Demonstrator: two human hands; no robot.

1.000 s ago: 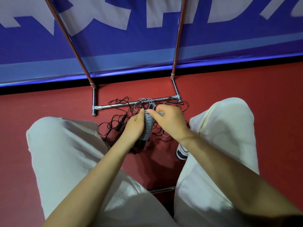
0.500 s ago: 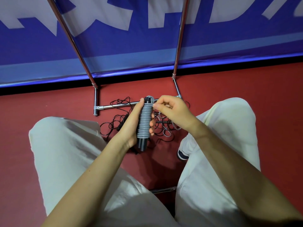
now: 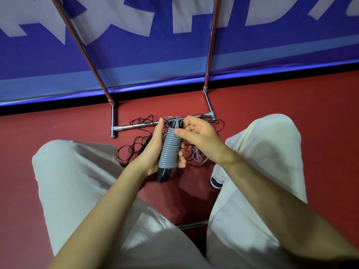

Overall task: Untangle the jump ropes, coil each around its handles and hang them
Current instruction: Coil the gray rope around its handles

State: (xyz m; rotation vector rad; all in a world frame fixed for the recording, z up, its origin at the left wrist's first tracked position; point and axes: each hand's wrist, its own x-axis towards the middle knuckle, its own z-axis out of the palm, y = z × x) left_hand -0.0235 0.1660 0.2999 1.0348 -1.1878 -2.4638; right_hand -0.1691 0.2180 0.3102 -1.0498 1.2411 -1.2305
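Head view: your left hand point(image 3: 153, 150) grasps the grey coiled jump rope point(image 3: 169, 148) above the floor point(image 3: 58, 129); your right hand point(image 3: 198, 136) pinches its loose end near the rack's point(image 3: 134, 126) base bar.

The gray rope point(image 3: 170, 150) wraps the black handles point(image 3: 164, 174) so closely that only their ends show, and how many handles there are cannot be told. The left hand point(image 3: 153, 150) hides the coil's left side; its fingertips peek out on the right. The right hand point(image 3: 198, 136) covers where the loose rope end goes. The black rope point(image 3: 136, 144) on the floor is partly hidden behind both hands, a tangle too fine to trace. The rack's point(image 3: 136, 126) poles and the banner's point(image 3: 174, 45) white letters are cut off by the top edge, the letters blurred
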